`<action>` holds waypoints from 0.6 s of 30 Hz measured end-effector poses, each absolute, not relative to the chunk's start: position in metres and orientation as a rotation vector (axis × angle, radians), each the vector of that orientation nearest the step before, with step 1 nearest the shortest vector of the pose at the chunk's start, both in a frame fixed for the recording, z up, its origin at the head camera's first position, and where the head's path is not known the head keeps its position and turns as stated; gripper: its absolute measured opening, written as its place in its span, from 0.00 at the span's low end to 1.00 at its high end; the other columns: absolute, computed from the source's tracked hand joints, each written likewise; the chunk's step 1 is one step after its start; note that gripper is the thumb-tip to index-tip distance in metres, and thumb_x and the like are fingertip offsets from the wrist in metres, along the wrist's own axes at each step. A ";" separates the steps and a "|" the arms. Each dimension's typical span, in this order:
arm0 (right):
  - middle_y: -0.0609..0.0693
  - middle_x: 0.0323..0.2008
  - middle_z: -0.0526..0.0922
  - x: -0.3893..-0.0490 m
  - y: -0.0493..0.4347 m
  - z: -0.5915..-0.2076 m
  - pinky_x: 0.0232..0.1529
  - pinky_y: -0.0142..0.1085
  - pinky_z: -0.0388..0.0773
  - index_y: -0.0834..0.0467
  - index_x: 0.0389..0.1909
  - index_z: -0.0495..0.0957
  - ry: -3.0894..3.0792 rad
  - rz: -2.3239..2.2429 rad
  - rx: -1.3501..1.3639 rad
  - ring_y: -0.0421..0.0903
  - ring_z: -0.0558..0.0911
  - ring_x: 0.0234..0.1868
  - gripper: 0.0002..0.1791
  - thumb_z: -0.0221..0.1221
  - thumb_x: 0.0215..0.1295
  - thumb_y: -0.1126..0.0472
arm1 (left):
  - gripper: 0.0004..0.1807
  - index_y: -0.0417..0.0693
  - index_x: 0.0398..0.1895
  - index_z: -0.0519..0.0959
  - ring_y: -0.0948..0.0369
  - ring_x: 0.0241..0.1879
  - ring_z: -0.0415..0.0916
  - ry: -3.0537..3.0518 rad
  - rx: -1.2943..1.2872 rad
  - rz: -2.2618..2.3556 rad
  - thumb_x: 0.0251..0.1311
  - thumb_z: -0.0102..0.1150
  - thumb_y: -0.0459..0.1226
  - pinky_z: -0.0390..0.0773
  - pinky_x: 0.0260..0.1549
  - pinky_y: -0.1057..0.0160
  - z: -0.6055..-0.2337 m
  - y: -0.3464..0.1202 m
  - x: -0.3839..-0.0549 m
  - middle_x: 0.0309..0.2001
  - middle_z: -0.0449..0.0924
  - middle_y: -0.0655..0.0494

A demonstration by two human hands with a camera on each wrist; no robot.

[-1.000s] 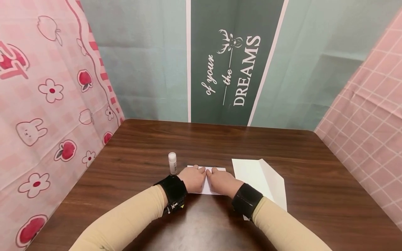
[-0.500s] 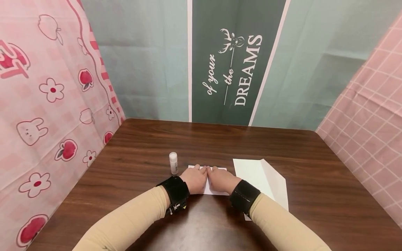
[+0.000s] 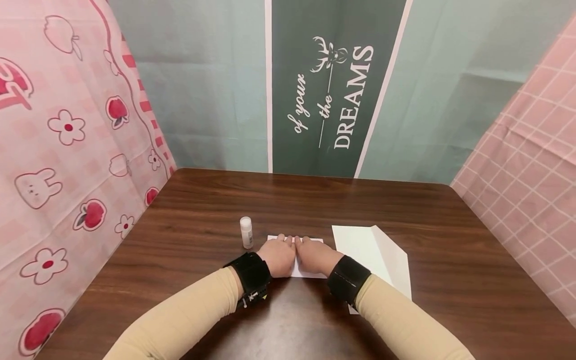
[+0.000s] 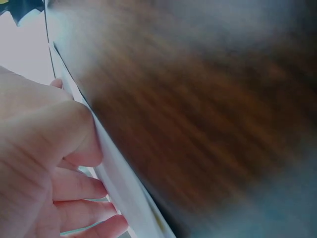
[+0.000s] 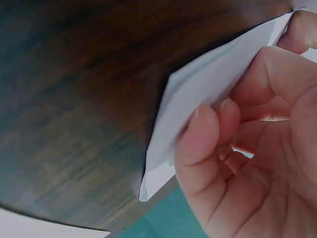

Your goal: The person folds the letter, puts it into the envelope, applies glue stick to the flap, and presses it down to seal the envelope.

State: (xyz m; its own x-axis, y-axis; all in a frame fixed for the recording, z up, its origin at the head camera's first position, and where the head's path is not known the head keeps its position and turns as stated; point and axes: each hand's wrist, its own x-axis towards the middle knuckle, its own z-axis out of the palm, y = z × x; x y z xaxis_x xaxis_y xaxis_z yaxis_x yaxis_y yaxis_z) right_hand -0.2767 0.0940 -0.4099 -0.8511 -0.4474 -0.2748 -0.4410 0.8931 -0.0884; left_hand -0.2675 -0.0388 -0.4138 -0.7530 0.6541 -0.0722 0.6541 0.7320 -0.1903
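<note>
On the table (image 3: 288, 205), near a larger sheet (image 3: 360, 245), lay the folded paper (image 5: 203, 84), under both hands. Judged light, flexible and easily creased, it was best steadied flat near its edges. The left hand (image 3: 278, 257) and right hand (image 3: 317, 257), side by side, pressed it with loosely bent, unclenched fingers; no grip was observed.

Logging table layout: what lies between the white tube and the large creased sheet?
Head view: the smaller white paper, with the left hand and right hand touching it, lies between the white tube and large creased sheet.
</note>
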 end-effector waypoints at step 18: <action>0.64 0.57 0.71 -0.277 0.091 -0.411 0.49 0.47 0.74 0.68 0.64 0.62 2.775 0.038 -0.646 0.56 0.78 0.50 0.32 0.56 0.62 0.58 | 0.27 0.37 0.48 0.77 0.52 0.44 0.72 2.987 1.096 -0.237 0.51 0.60 0.48 0.72 0.47 0.55 -0.419 -0.046 -0.269 0.46 0.77 0.42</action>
